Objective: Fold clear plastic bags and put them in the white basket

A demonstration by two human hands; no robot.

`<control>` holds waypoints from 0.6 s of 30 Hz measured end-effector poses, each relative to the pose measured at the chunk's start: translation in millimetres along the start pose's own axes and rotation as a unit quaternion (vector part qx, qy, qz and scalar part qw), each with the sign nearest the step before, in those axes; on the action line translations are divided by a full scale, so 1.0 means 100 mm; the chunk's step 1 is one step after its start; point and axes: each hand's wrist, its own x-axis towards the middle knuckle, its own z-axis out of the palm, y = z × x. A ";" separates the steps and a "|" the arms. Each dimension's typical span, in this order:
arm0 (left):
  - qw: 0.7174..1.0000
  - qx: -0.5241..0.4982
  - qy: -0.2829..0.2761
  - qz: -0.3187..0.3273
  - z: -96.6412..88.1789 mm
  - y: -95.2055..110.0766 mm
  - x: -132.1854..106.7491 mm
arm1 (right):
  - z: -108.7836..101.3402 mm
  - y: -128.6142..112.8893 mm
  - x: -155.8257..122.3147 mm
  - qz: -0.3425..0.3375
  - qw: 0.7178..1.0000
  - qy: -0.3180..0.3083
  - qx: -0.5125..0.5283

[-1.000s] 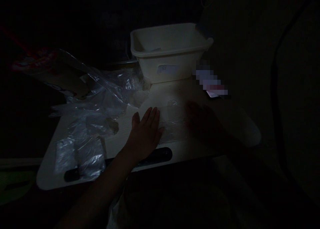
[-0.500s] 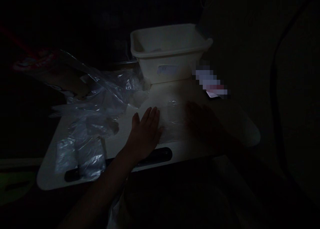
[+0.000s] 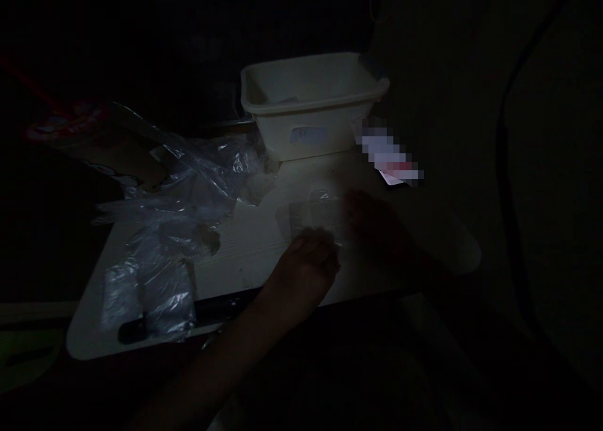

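The scene is very dark. A small clear plastic bag (image 3: 315, 216) lies flat on the white lap table (image 3: 245, 255). My left hand (image 3: 306, 269) has its fingers curled at the bag's near edge and seems to pinch it. My right hand (image 3: 379, 230) is a dim shape in shadow on the bag's right side; its fingers do not show clearly.
A cream plastic tub (image 3: 311, 104) stands at the table's back edge. Crumpled clear plastic bags (image 3: 188, 186) cover the table's left half, with more at the front left (image 3: 151, 293). A small card (image 3: 396, 174) lies right of the tub. A red-printed package (image 3: 66, 120) sits far left.
My left hand was flat with fingers stretched out on the table; it has moved right and curled at the small bag's near edge. The bag now shows more fully.
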 end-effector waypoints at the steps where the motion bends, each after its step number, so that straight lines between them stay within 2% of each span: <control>1: 1.000 0.011 0.001 0.002 0.01 0.00 0.01 | 0.00 0.00 0.00 0.000 1.000 0.003 0.004; 8: 0.995 0.089 -0.016 0.030 -0.04 0.04 0.10 | 0.01 0.02 0.00 -0.002 1.000 0.012 0.011; 13: 0.997 0.070 -0.040 0.015 -0.04 0.09 0.14 | 0.05 0.07 0.00 0.005 0.999 0.030 0.034; 18: 0.997 0.077 -0.017 0.021 -0.01 0.06 0.08 | 0.06 0.09 -0.01 0.022 0.996 0.054 0.073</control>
